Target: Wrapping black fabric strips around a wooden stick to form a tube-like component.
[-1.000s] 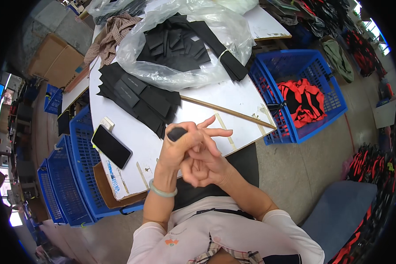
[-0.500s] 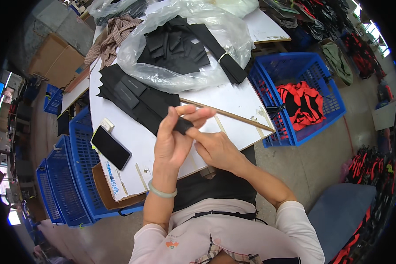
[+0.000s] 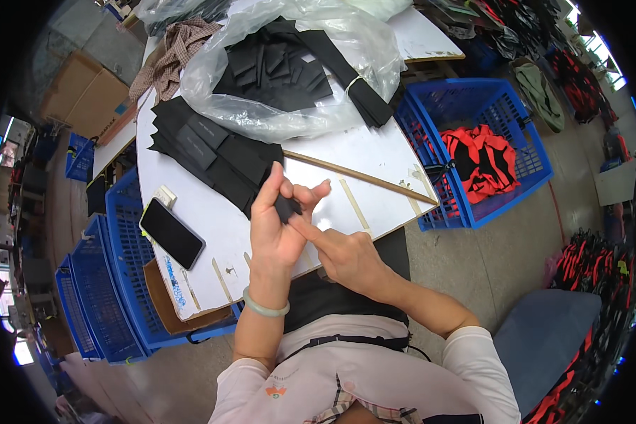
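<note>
My left hand (image 3: 275, 230) is raised palm up over the near edge of the white table, fingers curled around a small black fabric piece (image 3: 287, 208). A pale bangle circles that wrist. My right hand (image 3: 353, 258) comes in from the right, its fingers bent and closed, the fingertips against the black piece at the left palm. Whether the piece joins the strips behind it is hidden. Just beyond my left hand, black fabric strips (image 3: 226, 162) lie fanned out on the table, with flat dark rectangles on top. A thin wooden stick (image 3: 364, 177) lies to their right.
A clear plastic bag (image 3: 198, 92) with black fabric pieces (image 3: 272, 71) sits at the back of the white table (image 3: 332, 205). A phone (image 3: 172, 233) lies at the left. Blue crates (image 3: 131, 247) flank the table; the right crate (image 3: 477, 222) holds red-and-black fabric (image 3: 480, 166).
My left fingers have curled in further around the black piece. My right hand has shifted slightly left and down, still at the piece. The view has moved a little.
</note>
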`<control>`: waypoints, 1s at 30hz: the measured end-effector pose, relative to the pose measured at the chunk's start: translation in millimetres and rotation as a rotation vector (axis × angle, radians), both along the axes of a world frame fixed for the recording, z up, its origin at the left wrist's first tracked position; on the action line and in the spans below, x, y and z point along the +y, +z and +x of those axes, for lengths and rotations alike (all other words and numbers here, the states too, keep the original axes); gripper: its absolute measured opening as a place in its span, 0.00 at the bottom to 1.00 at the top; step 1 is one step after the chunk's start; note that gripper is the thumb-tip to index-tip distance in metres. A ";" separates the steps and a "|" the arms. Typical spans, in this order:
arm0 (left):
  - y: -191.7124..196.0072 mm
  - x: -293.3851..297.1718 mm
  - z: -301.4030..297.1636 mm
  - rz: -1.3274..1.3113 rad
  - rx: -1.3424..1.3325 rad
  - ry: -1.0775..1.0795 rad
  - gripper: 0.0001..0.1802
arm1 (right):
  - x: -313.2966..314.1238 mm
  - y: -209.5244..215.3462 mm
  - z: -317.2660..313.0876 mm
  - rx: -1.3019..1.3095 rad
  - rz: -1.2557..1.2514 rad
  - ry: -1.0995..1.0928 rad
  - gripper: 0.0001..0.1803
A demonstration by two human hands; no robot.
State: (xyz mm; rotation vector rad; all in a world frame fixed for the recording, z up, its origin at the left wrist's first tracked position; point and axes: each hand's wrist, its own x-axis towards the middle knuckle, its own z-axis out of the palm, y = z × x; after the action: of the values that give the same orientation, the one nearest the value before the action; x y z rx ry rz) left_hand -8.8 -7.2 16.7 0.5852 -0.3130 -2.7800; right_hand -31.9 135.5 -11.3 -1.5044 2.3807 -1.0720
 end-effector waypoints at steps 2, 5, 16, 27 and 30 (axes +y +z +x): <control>-4.2 10.3 -0.3 -0.274 -0.017 -0.026 0.20 | -5.7 -5.0 1.7 0.000 0.018 -0.014 0.28; -15.6 15.9 1.8 -0.429 -0.062 -0.043 0.21 | -22.0 -15.3 -0.1 0.019 0.002 -0.039 0.26; -2.8 -23.5 1.4 -0.240 0.038 -0.068 0.20 | -32.7 17.7 -18.3 -0.175 0.055 0.087 0.24; -4.6 -35.7 -8.2 -0.171 0.060 -0.189 0.20 | -46.0 10.6 -30.2 0.020 -0.270 -0.018 0.21; -7.5 -67.6 -2.8 -0.059 0.019 -0.019 0.24 | 1.8 0.7 -63.3 0.246 -0.238 -0.358 0.18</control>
State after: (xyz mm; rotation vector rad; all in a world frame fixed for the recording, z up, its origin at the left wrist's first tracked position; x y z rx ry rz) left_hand -11.5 -74.9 9.2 0.5443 -0.3972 -2.7825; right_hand -95.2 137.4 -10.7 -1.3778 2.8622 -1.3564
